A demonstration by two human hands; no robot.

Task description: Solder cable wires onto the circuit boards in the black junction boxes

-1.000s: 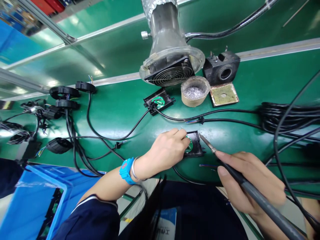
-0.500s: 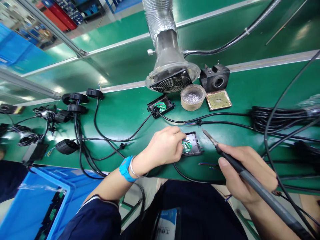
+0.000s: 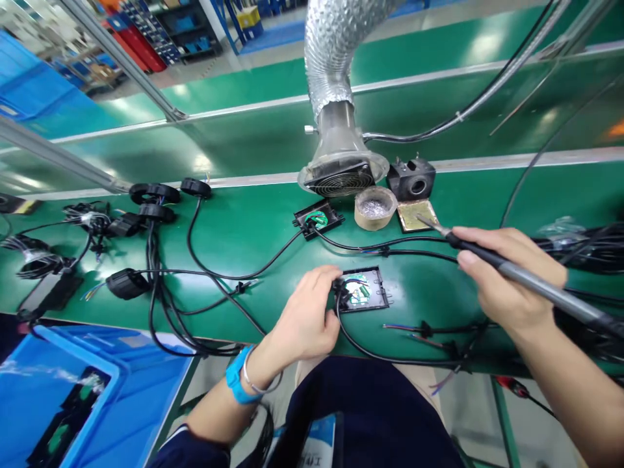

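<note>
My right hand [image 3: 517,273] is closed round a soldering iron [image 3: 524,276], pen-fashion. The iron's tip points left, at the yellow cleaning sponge [image 3: 414,216] in its tray. My left hand [image 3: 309,315] grips the left edge of a black plastic case [image 3: 374,289], fingers at the upper corner and thumb below; the fingertips are partly hidden. Inside the open case lies a green circuit board [image 3: 359,292] with wires on it. A black cable [image 3: 363,351] leaves the case at the left and curves below it to the right.
A second open case with a board [image 3: 319,220] lies farther back. Beside it are a solder cup [image 3: 374,209], an iron holder [image 3: 412,179] and a fume extractor [image 3: 344,175]. Cables with black round parts [image 3: 156,195] crowd the left. A blue bin [image 3: 146,390] stands below the bench's left side.
The soldering iron has moved from beside the case up to the sponge. My left hand has shifted from over the board to the case's left edge, uncovering the board.
</note>
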